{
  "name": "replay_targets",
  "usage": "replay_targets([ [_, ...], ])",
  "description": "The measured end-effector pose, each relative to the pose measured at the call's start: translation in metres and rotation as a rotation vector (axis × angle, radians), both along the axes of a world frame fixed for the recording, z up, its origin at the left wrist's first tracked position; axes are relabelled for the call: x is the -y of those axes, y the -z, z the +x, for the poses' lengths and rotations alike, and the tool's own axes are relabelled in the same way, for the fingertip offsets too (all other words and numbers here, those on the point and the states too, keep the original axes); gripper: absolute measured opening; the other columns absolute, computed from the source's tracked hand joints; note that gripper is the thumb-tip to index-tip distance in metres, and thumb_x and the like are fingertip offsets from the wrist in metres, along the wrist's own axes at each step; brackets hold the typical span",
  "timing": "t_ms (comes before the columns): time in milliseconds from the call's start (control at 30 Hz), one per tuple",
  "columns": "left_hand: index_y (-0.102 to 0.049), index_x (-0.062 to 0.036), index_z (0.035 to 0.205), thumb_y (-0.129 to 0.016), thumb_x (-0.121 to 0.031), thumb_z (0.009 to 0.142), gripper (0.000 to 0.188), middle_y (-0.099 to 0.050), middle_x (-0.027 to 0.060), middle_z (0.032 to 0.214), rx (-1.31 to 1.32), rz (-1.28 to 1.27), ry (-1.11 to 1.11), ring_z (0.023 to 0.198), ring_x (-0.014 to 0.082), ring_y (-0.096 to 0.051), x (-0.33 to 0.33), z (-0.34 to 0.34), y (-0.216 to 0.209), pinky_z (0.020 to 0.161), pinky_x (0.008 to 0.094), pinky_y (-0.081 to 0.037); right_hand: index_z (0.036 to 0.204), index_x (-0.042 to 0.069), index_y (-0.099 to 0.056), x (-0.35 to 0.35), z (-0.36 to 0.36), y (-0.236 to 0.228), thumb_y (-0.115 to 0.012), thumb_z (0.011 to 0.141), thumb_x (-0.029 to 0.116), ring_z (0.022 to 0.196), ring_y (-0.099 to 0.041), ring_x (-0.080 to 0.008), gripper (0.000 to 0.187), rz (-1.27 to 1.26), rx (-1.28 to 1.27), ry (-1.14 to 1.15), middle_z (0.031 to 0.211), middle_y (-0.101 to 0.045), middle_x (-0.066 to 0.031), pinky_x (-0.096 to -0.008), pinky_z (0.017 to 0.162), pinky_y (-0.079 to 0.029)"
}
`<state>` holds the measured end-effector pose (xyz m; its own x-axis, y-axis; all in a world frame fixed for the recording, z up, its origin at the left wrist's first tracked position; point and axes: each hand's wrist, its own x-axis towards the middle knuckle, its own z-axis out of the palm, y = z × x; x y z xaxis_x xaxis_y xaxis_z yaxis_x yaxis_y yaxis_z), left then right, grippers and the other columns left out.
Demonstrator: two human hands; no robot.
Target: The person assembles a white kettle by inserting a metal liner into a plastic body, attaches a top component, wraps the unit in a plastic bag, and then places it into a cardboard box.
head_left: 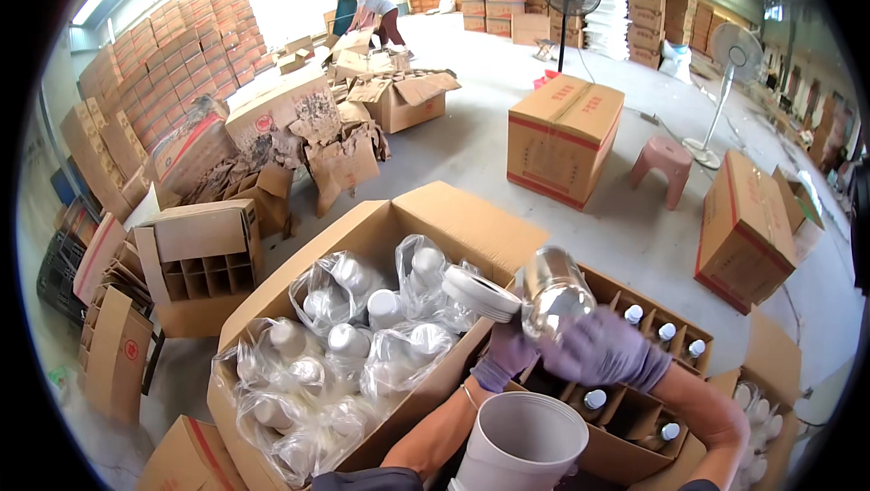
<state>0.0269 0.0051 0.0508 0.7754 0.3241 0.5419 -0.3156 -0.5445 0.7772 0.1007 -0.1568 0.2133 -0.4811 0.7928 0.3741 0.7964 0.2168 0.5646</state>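
Observation:
My right hand, in a purple-grey work glove and blurred by motion, is closed round a shiny, clear-looking bottle. My left hand, gloved the same, is close to the bottle's lower left side; its fingers are mostly hidden. Just above it, a thick white ring-shaped thing sits by the carton's edge. To the left stands an open carton of pale-topped bottles in clear plastic bags. Below my hands, a divided carton holds several bottles with white caps.
A grey-white bucket stands between my forearms. Another open carton with pale bottles is at the lower right. Ahead are a taped carton, a pink stool and a standing fan. Torn cardboard lies far left, near a bent-over person.

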Motion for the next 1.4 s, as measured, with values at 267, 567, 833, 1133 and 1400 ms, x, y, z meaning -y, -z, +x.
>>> replay_targets([
  [267,-0.033,-0.0013,0.147,-0.047,-0.034,0.101,0.058,-0.044,0.0134,0.145,0.199,-0.373,0.205,0.134,0.0229,-0.041,0.008,-0.057,-0.034,0.115,0.0381,-0.030,0.140,0.009,-0.044,0.051,-0.036,-0.022,-0.064,0.085,0.053,0.124,-0.049,-0.0364,0.073,0.084,-0.591,0.117,0.137,-0.043,-0.0226,-0.0530,0.104,-0.038],
  [567,-0.031,-0.0021,0.147,-0.043,-0.030,0.103,0.054,-0.041,0.0104,0.148,-0.072,-1.027,0.765,0.132,0.0194,-0.042,0.051,-0.171,-0.024,0.114,0.0352,-0.032,0.142,0.002,-0.041,0.076,-0.113,0.059,-0.083,0.072,0.033,0.123,-0.050,-0.0199,0.087,0.039,-2.205,0.193,0.132,-0.055,-0.0109,-0.0325,0.108,-0.037],
  [833,-0.035,-0.0023,0.145,-0.041,-0.041,0.101,0.059,-0.049,0.0161,0.140,-0.208,-1.305,0.713,0.127,0.0294,-0.050,0.048,-0.179,-0.024,0.110,0.0439,-0.039,0.124,0.000,-0.059,0.085,-0.109,0.042,-0.068,0.089,0.029,0.105,-0.060,-0.0148,0.047,-0.507,-2.093,0.262,0.113,-0.065,-0.0075,-0.0282,0.096,-0.047],
  [1133,-0.053,-0.0005,0.127,-0.068,-0.016,0.092,0.041,-0.063,0.0087,0.115,0.141,-0.926,0.107,0.097,0.0187,-0.064,0.034,-0.146,-0.072,0.086,0.0311,-0.053,0.107,0.001,-0.065,0.072,-0.117,0.056,-0.070,0.088,0.033,0.092,-0.061,-0.0139,0.037,-0.223,-1.935,0.421,0.097,-0.067,-0.0086,-0.0294,0.082,-0.050],
  [1400,-0.072,-0.0082,0.107,-0.059,-0.022,0.086,0.028,-0.062,0.0125,0.097,-0.045,0.140,0.416,0.095,0.0256,-0.061,0.048,-0.134,-0.105,0.085,0.0338,-0.050,0.136,0.000,-0.044,0.099,-0.137,0.110,-0.048,0.091,0.066,0.125,-0.050,-0.0222,0.080,0.164,-2.406,-0.131,0.139,-0.048,-0.0166,-0.0363,0.109,-0.037],
])
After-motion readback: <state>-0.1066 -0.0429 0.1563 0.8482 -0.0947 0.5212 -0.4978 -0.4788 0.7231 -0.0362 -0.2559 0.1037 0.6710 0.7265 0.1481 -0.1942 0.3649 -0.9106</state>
